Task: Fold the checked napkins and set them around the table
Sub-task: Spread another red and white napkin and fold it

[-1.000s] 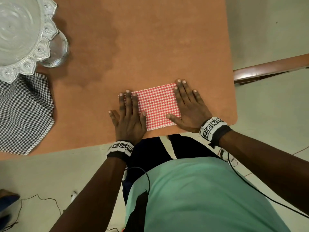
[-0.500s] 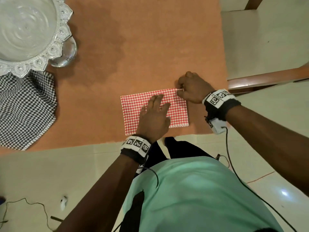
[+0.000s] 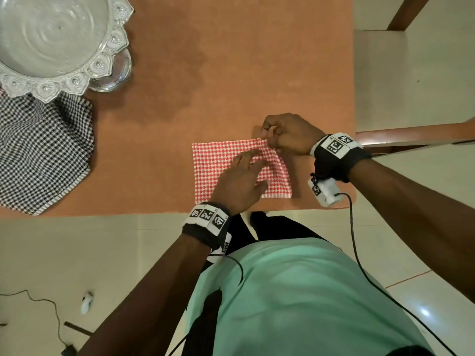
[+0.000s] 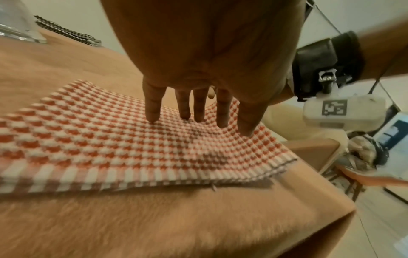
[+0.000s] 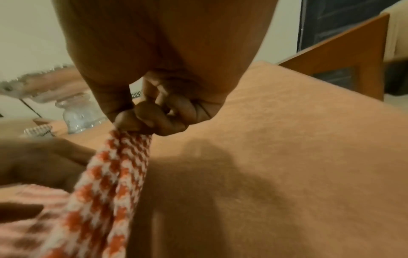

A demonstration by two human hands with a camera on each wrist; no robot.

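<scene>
Since half a second ago I see right hand (image 3: 288,134) lifting red checked napkin (image 3: 218,163) far-right corner in a pinch, left hand (image 3: 241,181) flat on it mid-frame.

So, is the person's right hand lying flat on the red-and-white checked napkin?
No, the right hand pinches the red-and-white checked napkin at its far corner, lifting it.

Mint-green shirt (image 3: 295,291), black wristbands (image 3: 203,232) with white coded tags, cables (image 3: 359,265).

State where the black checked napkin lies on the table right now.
In the head view the black checked napkin lies at the table's left edge, partly under the silver tray, well left of the red napkin.
</scene>
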